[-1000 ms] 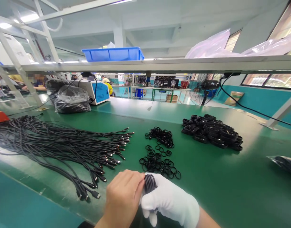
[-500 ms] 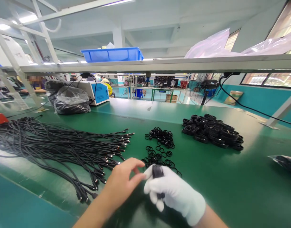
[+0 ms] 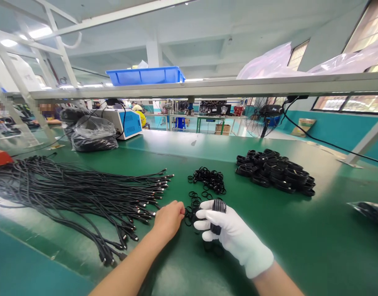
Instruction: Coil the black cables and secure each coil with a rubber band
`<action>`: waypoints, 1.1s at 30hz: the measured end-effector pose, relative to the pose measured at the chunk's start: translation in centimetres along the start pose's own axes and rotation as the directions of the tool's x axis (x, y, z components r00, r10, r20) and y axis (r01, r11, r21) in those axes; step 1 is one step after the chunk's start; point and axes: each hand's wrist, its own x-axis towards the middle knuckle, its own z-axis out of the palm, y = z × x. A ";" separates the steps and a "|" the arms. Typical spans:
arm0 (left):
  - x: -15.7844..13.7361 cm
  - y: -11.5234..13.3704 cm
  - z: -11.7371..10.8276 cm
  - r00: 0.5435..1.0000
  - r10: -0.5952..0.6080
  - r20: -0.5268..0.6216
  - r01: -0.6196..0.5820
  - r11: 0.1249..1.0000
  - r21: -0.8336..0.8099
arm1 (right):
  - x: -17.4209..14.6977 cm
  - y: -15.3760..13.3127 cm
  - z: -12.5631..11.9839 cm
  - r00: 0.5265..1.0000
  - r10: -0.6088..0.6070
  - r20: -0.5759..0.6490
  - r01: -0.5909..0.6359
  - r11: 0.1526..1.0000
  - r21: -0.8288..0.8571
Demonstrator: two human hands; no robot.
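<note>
In a white glove, my right hand (image 3: pixel 228 230) is closed around a tightly coiled black cable (image 3: pixel 219 211), the coil standing up between thumb and fingers. My bare left hand (image 3: pixel 169 220) is closed, fingertips low beside the loose black rings (image 3: pixel 193 201). Whether a ring is pinched there is hidden. More black rings (image 3: pixel 209 179) lie heaped just beyond. Left of the hands, a wide spread of straight black cables (image 3: pixel 93 185) points its metal plugs toward the rings. On the right sits a pile of coiled black cables (image 3: pixel 275 170).
A white and blue machine (image 3: pixel 128 123) stands at the back left beside a plastic bag of black goods (image 3: pixel 94 133). Overhead, a shelf (image 3: pixel 207 88) carries a blue bin (image 3: pixel 145 76). Another bag (image 3: pixel 369 211) lies at the right edge of the green table (image 3: pixel 300 242).
My right hand has moved slightly up and right with the coil. My left hand has drawn away from it to the rings, and its fingers have closed.
</note>
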 end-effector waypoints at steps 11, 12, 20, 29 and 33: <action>-1.2 -1.5 -2.8 0.990 -0.065 0.126 0.115 0.886 -0.449 | -0.1 0.3 2.5 0.986 -0.064 -0.156 0.018 0.959 -0.282; -1.4 -1.3 -3.0 0.988 -0.069 0.135 0.127 0.864 -0.488 | -0.1 0.5 2.7 0.982 -0.080 -0.170 0.025 0.953 -0.301; -3.4 2.1 -2.6 0.968 0.012 0.252 0.176 0.683 -0.709 | 0.2 1.5 3.0 0.972 -0.189 -0.143 0.113 0.900 -0.420; -5.0 2.7 -1.9 0.908 0.061 0.414 0.325 0.523 -0.788 | 0.8 2.0 2.3 0.920 -0.366 -0.141 0.129 0.621 -0.773; -5.8 1.8 -2.6 0.900 0.125 0.417 0.294 0.533 -0.794 | 0.7 2.0 2.7 0.891 -0.432 -0.138 0.114 0.506 -0.855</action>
